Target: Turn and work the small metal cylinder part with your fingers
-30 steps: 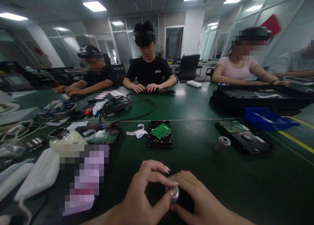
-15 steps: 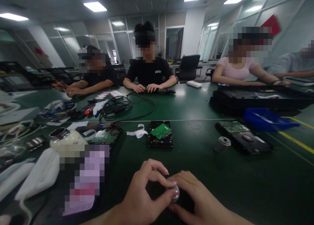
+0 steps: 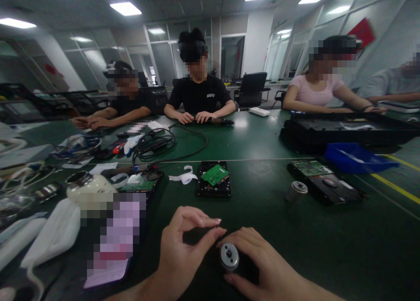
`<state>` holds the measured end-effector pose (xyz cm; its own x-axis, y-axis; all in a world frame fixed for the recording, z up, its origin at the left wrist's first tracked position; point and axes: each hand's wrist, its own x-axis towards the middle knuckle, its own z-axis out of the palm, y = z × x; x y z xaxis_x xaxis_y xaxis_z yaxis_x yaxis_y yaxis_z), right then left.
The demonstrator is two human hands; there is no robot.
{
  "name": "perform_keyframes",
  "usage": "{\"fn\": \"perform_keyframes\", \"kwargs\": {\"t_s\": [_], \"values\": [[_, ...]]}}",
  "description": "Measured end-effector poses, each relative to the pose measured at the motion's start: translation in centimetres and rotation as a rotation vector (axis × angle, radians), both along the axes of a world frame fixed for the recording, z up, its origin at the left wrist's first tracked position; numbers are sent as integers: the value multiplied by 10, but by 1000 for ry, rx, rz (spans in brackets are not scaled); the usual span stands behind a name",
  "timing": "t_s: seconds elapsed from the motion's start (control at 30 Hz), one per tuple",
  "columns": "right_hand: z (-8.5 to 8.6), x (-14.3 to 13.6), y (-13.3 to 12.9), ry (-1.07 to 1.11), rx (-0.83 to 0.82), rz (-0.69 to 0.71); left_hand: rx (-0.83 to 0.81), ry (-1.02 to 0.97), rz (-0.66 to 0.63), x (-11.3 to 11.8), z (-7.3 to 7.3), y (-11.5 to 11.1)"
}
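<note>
My right hand point(image 3: 262, 257) is closed around the side of a small electric motor point(image 3: 229, 256), a silvery metal cylinder. Its round end faces up, showing a centre hole and small dark holes. To the upper left of the motor, my left hand point(image 3: 187, 244) is raised clear of it. Thumb and fingertips are brought close in a pinch; anything between them is too small to make out. Farther right on the green table stands a second metal motor point(image 3: 296, 191), upright and untouched.
Ahead lies a hard drive point(image 3: 213, 190) with a green circuit board point(image 3: 215, 175) on it; another hard drive point(image 3: 328, 183) is at right, near a blue bin point(image 3: 357, 159). A phone point(image 3: 114, 239), cream jar point(image 3: 87, 189) and cables crowd the left. Co-workers sit opposite.
My left hand has lifted off the motor's top and moved up and left, its fingers pinched. The motor's end face is now uncovered; my right hand still holds it.
</note>
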<state>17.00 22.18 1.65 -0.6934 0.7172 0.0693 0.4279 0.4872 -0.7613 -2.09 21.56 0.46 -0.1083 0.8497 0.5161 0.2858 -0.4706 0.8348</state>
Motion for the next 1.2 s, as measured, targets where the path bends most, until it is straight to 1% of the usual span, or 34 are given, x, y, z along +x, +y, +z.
{"fn": "perform_keyframes", "kwargs": {"t_s": [0.07,0.1,0.17,0.23,0.4,0.5,0.53,0.6,0.67,0.73,0.8,0.9,1.0,1.1,1.2], "values": [[1,-1,0,-15,-9,-12,-131,130,64,-4,-3,7],[2,-1,0,-22,-13,-17,-210,203,65,-6,-5,10],[1,-1,1,-24,-11,-20,-334,310,24,-9,-7,16],[1,-1,1,-18,-4,-15,-366,375,2,-11,-8,20],[2,0,1,-18,4,-13,-319,433,21,-14,-10,21],[1,0,1,-11,7,-11,-304,414,16,-14,-10,19],[1,0,1,-8,7,-9,-289,371,17,-13,-9,18],[-1,0,1,-4,7,-8,-234,224,7,-10,-6,13],[-2,0,2,1,13,-5,-159,71,-35,-7,-1,6],[-3,-1,2,5,17,2,-98,12,-98,-3,3,-2],[-3,-1,1,4,18,7,-66,43,-142,0,5,-9],[-1,-1,1,7,17,10,-44,133,-175,2,3,-13],[-2,-1,2,16,21,11,-4,193,-206,0,2,-13],[-3,-1,2,24,20,15,40,241,-251,-2,4,-12],[-4,-1,2,24,19,19,33,283,-312,-3,6,-12]]}}
